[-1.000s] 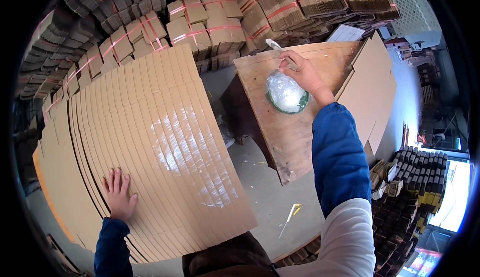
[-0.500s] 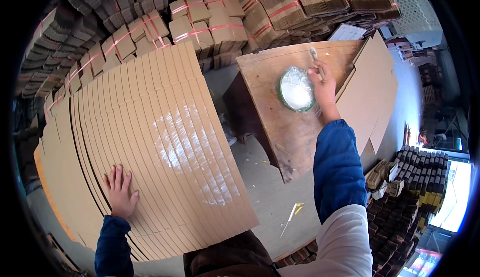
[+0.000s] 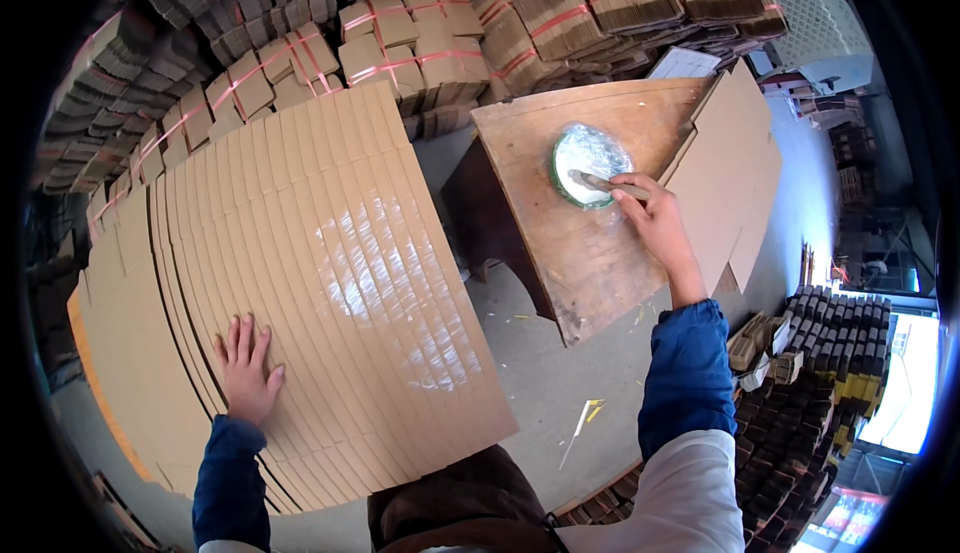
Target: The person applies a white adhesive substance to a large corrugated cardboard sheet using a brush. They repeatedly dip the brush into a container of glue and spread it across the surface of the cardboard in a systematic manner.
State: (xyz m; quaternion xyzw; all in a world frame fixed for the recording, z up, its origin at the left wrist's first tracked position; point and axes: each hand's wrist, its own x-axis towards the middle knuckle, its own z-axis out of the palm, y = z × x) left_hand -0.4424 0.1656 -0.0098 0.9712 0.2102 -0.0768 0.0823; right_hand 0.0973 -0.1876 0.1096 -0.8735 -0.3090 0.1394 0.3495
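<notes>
My left hand [image 3: 249,371] lies flat with fingers spread on a fanned row of overlapping cardboard sheets [image 3: 280,243]. Streaks of whitish, shiny paste [image 3: 385,263] cover the right part of those sheets. In my right hand [image 3: 655,223] is a brush [image 3: 608,185], gripped by its handle. Its tip dips into white paste in a round bowl [image 3: 558,185] with a green rim, lined with clear plastic film. The bowl stands on a worn wooden table [image 3: 590,263] to the right of the sheets. The bristles are hidden in the paste.
More flat cardboard sheets [image 3: 735,168] lie on the table's right side. Strapped cardboard bundles [image 3: 440,63] are stacked along the back. Dark stacked pieces [image 3: 810,393] stand at the lower right. Scraps [image 3: 585,423] lie on the grey floor [image 3: 530,373] between table and sheets.
My right hand has turned and come nearer, lowering the brush from above the table's far part into the bowl. My left hand stays flat on the sheets, shifted slightly.
</notes>
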